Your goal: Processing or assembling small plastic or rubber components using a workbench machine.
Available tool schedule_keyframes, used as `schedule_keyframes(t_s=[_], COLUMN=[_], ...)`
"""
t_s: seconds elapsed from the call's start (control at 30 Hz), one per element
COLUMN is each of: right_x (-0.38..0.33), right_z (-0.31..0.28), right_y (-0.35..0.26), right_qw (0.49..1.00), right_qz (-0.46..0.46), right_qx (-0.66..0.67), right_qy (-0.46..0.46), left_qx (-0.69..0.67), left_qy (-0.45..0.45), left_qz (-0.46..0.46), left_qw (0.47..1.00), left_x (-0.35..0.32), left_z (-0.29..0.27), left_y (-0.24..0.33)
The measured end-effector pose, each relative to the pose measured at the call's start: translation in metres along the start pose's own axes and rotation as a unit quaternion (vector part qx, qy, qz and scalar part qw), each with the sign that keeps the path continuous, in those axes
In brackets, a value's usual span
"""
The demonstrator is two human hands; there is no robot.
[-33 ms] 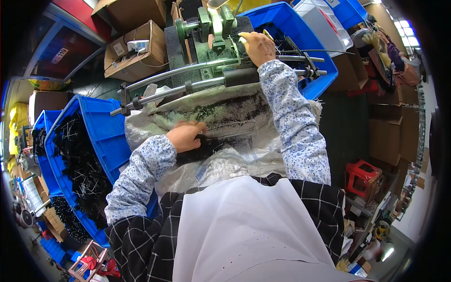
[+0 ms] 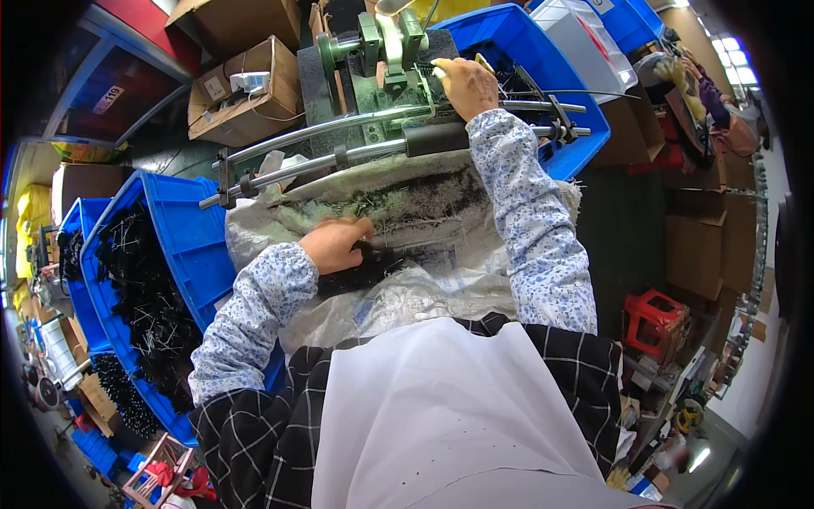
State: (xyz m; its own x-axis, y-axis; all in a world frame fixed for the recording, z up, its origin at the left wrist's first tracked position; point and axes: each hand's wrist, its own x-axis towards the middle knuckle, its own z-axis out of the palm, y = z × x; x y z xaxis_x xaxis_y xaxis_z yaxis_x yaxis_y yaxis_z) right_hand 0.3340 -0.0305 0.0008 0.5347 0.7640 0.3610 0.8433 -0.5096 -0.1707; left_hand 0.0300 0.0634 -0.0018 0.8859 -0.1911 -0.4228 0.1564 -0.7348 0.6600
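Note:
My right hand [image 2: 471, 88] is at the machine [image 2: 386, 85], its fingers pinched beside a small black bristle brush [image 2: 426, 69]. A pale yellow cover is on one fingertip. The fingers hide part of the brush. Lower and to the left, my left hand [image 2: 337, 243] hovers low over the whitish sack cloth [image 2: 407, 297], knuckles bent, thumb and forefinger apart. I see nothing between them. Dark bristle bits [image 2: 365, 270] and thin light strands lie on the cloth next to it. Patterned sleeves cover both forearms.
Two metal rails [image 2: 365, 153] cross between me and the machine. At left, a blue bin [image 2: 191, 229] holds many black brushes with thin wire stems; another blue bin [image 2: 585, 140] stands behind my right hand. A cardboard box [image 2: 246, 93] sits left of the machine, a red stool [image 2: 653, 322] at right.

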Motion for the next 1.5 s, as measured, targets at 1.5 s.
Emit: schedule_keyframes(t_s=[1.5], right_x=[0.002], right_z=[-0.007], right_y=[0.023], right_qw=[0.994], right_qz=[0.096], right_qx=[0.006], right_qy=[-0.055], left_qx=[-0.133], left_qy=[0.189], left_qz=[0.092], left_qw=[0.969], left_x=[-0.008], left_z=[-0.069], left_y=[0.021])
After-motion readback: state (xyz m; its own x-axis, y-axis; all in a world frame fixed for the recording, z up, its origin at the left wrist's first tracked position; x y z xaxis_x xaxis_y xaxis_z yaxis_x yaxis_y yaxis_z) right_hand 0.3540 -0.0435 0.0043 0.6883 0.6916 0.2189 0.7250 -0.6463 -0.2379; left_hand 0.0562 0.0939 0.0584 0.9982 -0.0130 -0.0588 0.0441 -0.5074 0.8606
